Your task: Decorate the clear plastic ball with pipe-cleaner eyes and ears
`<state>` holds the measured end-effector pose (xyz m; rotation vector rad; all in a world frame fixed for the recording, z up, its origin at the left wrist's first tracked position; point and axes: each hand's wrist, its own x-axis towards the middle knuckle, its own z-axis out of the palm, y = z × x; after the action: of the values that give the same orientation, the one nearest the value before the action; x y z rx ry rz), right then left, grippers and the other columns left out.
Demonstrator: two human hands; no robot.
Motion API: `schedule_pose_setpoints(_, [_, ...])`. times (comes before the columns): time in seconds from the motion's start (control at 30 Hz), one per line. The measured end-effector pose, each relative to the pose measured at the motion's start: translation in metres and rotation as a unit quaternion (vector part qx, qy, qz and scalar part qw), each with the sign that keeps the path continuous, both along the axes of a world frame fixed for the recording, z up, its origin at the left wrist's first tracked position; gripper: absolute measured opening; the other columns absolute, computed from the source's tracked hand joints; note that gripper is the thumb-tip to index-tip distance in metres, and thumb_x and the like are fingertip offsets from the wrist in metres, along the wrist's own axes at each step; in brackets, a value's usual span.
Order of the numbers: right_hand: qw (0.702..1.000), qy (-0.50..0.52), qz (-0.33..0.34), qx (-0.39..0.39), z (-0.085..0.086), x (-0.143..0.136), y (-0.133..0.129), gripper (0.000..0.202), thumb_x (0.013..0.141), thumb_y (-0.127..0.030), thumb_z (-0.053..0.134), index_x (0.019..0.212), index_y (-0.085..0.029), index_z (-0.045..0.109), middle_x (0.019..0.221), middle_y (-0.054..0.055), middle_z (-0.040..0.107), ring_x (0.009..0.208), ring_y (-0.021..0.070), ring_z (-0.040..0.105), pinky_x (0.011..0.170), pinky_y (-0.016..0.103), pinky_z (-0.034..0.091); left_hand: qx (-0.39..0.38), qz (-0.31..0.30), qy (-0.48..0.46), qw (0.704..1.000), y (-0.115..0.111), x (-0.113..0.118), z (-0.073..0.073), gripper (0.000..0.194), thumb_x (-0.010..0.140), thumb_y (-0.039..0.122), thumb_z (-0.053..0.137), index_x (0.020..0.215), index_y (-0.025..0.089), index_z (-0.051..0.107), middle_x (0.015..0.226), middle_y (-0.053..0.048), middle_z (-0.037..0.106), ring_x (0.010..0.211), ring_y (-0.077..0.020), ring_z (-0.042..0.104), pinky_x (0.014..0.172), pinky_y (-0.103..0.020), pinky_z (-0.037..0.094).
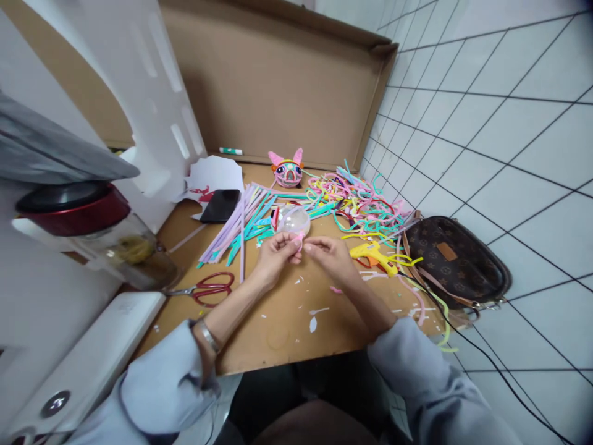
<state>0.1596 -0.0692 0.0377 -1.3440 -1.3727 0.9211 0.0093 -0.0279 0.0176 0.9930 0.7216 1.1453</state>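
Observation:
My left hand [279, 253] pinches a small bent piece of pink pipe cleaner [300, 238] between thumb and forefinger. At its right side, my right hand [328, 254] has its fingertips closed on the same piece; their exact grip is partly hidden. Just beyond my hands lies a clear plastic ball [296, 217] with coloured trim at its left. A finished-looking animal head [288, 173] with pink ears and coloured stripes stands farther back. Straight lilac and teal pipe cleaners [245, 216] lie left of the ball, and a tangled heap of them [365, 201] lies right.
Red-handled scissors [213, 289] rest left of my forearm. A yellow glue gun [377, 256], its black cord trailing right, lies near a brown handbag [456, 259]. A phone [221, 206], a glass jar [134, 247] and a white device [102, 352] line the left. Cardboard [278, 80] walls the back.

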Motion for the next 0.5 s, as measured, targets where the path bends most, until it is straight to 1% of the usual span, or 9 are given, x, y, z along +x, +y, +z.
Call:
schedule_pose_setpoints(0.03, [0.998,0.057,0.017,-0.021,-0.003,-0.010,0.009,0.035,0.070,-0.049,0.077,0.085,-0.017,0.076,0.074,0.004,0.075,0.064,0.0158,0.066,0.060,0.027,0.049,0.003,0.011,-0.002,1.000,0.001,-0.001,0.000,0.048,0.051,0.044,0.095,0.074,0.014,0.065,0.058,0.002,0.063,0.050,-0.0085,0.058,0.048,-0.018,0.046])
schedule_pose_setpoints(0.1, [0.989,0.142,0.017,-0.045,-0.007,-0.023,0.022,0.039,0.060,-0.051,0.083,0.077,-0.017,0.075,0.063,0.001,0.071,0.056,0.0125,0.062,0.053,0.023,0.046,0.018,0.042,-0.003,0.999,0.003,-0.003,0.000,0.045,0.053,0.043,0.094,0.073,0.014,0.065,0.057,0.003,0.064,0.049,-0.0085,0.057,0.049,-0.019,0.046])
schedule_pose_setpoints(0.17, [0.978,0.199,0.015,-0.058,-0.010,-0.029,0.029,0.040,0.054,-0.051,0.087,0.072,-0.017,0.074,0.058,0.000,0.069,0.054,0.0108,0.062,0.051,0.021,0.045,0.032,0.070,0.004,0.997,0.004,-0.004,0.000,0.043,0.055,0.042,0.093,0.072,0.014,0.065,0.058,0.002,0.064,0.048,-0.0084,0.057,0.050,-0.019,0.047])
schedule_pose_setpoints(0.23, [0.968,0.239,0.025,-0.074,-0.011,-0.029,0.029,0.041,0.052,-0.050,0.089,0.072,-0.017,0.074,0.059,0.000,0.070,0.055,0.0105,0.064,0.052,0.021,0.046,0.038,0.083,0.013,0.996,0.004,-0.005,0.000,0.041,0.057,0.042,0.092,0.071,0.014,0.066,0.058,0.002,0.065,0.049,-0.0090,0.058,0.051,-0.021,0.048])
schedule_pose_setpoints(0.3, [0.960,0.265,0.028,-0.087,-0.013,-0.026,0.027,0.042,0.050,-0.048,0.091,0.073,-0.017,0.075,0.060,0.000,0.071,0.056,0.0108,0.065,0.053,0.021,0.047,0.036,0.081,0.021,0.996,0.003,-0.005,0.000,0.040,0.057,0.043,0.091,0.072,0.014,0.067,0.060,0.001,0.066,0.051,-0.0103,0.060,0.054,-0.023,0.050])
schedule_pose_setpoints(0.37, [0.957,0.277,0.017,-0.086,-0.015,-0.023,0.025,0.041,0.050,-0.047,0.091,0.072,-0.018,0.074,0.060,-0.001,0.071,0.055,0.0105,0.065,0.053,0.021,0.047,0.030,0.069,0.024,0.997,0.000,-0.004,0.000,0.040,0.057,0.043,0.092,0.073,0.014,0.069,0.062,0.000,0.068,0.053,-0.0118,0.062,0.056,-0.025,0.053])
schedule_pose_setpoints(0.5, [0.961,0.269,-0.011,-0.053,-0.019,-0.022,0.024,0.036,0.054,-0.046,0.088,0.070,-0.018,0.072,0.059,-0.002,0.069,0.052,0.0096,0.060,0.051,0.022,0.045,0.024,0.053,0.027,0.998,-0.005,-0.003,0.000,0.037,0.058,0.041,0.091,0.076,0.015,0.072,0.067,-0.002,0.070,0.059,-0.0138,0.064,0.060,-0.026,0.054])
